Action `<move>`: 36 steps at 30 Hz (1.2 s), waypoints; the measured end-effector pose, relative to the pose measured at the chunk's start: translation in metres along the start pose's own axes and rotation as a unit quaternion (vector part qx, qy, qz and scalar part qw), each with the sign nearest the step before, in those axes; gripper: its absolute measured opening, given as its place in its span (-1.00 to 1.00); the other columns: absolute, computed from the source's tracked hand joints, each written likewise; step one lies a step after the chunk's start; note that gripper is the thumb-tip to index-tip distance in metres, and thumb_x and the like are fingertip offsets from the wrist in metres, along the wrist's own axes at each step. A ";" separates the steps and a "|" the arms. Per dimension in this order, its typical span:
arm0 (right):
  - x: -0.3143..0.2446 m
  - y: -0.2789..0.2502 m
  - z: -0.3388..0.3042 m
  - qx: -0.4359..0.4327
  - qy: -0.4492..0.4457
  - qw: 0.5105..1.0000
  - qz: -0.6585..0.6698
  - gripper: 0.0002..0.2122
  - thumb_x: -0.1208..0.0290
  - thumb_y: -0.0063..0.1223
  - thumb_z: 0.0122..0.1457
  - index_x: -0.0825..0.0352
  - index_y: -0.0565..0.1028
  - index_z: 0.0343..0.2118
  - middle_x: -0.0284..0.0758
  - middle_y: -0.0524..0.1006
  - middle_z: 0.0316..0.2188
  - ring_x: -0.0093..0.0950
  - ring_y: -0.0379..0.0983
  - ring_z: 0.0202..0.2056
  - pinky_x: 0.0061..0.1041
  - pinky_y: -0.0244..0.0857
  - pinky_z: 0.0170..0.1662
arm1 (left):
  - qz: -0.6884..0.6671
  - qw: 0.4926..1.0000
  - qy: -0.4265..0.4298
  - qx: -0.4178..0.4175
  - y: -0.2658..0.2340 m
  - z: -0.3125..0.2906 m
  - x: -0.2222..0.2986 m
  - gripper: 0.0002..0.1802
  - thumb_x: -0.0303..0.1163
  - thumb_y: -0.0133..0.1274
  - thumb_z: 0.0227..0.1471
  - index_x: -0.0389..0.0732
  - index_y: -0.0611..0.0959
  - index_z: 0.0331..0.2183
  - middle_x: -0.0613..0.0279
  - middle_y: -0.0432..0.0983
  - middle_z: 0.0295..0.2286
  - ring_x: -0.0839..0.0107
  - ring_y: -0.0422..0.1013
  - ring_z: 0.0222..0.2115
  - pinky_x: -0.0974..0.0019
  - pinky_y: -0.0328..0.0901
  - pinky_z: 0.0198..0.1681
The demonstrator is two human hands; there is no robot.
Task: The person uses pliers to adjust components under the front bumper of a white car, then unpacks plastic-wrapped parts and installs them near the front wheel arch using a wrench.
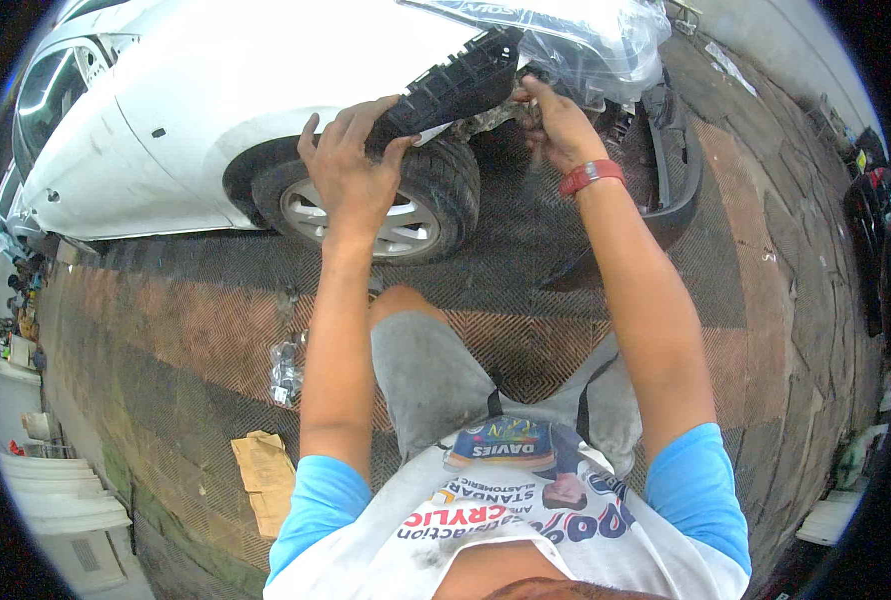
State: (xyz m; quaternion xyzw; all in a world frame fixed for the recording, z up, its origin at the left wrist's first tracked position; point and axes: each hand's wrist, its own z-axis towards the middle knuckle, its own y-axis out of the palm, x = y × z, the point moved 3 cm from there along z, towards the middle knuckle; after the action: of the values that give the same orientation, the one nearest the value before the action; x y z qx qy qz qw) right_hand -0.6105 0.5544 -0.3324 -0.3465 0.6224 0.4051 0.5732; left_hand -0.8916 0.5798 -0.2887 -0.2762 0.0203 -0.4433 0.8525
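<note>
A black ribbed plastic bumper bracket (pixel 456 88) slants along the front fender edge of a white car (pixel 196 110), above the front wheel (pixel 416 205). My left hand (pixel 354 165) pinches its lower left end, with the fingers over the top and the thumb beneath. Just off the bracket's right end, my right hand (pixel 566 130), with a red wristband, is raised with its fingers curled together. Whatever those fingers hold is too small or hidden to make out. Behind them is the exposed front corner of the car, next to a headlight wrapped in clear plastic (pixel 606 50).
A dark bumper (pixel 678 170) sits low at the car's front, right of my right forearm. On the patterned floor lie a clear plastic bag of small parts (pixel 287 372) and a flattened piece of brown cardboard (pixel 264 480). Shelves and clutter line the far left.
</note>
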 end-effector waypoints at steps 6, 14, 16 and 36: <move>-0.025 0.021 -0.033 0.134 -0.159 0.769 -0.605 -0.56 0.02 0.10 0.18 0.40 0.47 -0.20 0.13 0.58 -0.31 -0.03 0.57 -0.22 -0.10 0.43 -0.21 | 0.003 0.999 0.020 0.035 0.005 -0.009 -0.005 -0.50 0.07 0.25 -0.05 0.09 0.65 -0.08 0.41 0.62 -0.21 0.40 0.48 -0.12 -0.03 0.00 0.22; -0.004 0.016 -0.010 0.042 0.011 0.999 -0.013 -0.67 0.14 0.01 0.25 0.39 0.46 -0.27 0.06 0.56 -0.41 -0.27 0.58 -0.32 -0.25 0.37 -0.27 | -0.012 0.996 0.012 0.088 0.018 -0.023 -0.004 -0.14 0.20 0.19 0.00 -0.03 0.33 0.19 0.43 0.62 -0.23 0.48 0.49 -0.13 -0.02 -0.04 0.23; -0.013 0.011 -0.011 0.118 -0.202 0.854 -0.465 -0.67 0.14 0.01 0.25 0.38 0.46 -0.28 0.05 0.56 -0.44 -0.28 0.58 -0.33 -0.28 0.37 -0.29 | -0.012 0.996 0.009 0.091 0.017 -0.024 -0.004 -0.11 0.20 0.20 -0.02 -0.04 0.31 0.21 0.43 0.62 -0.23 0.48 0.49 -0.12 -0.01 -0.05 0.23; 0.003 0.004 -0.009 0.019 0.000 1.000 0.024 -0.58 0.04 0.11 0.17 0.42 0.52 -0.26 0.01 0.58 -0.44 -0.26 0.61 -0.37 -0.28 0.39 -0.33 | -0.145 0.969 -0.194 0.053 0.017 -0.095 0.010 -0.04 -0.48 0.45 -0.23 -0.25 0.32 0.19 -0.03 0.46 -0.13 0.22 0.43 -0.13 0.20 0.33 -0.02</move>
State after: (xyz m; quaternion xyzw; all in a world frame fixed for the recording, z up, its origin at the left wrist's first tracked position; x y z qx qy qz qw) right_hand -0.6183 0.5482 -0.3347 -0.3203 0.6380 0.4069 0.5699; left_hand -0.8991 0.5369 -0.3750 -0.3115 -0.2087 -0.5003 0.7804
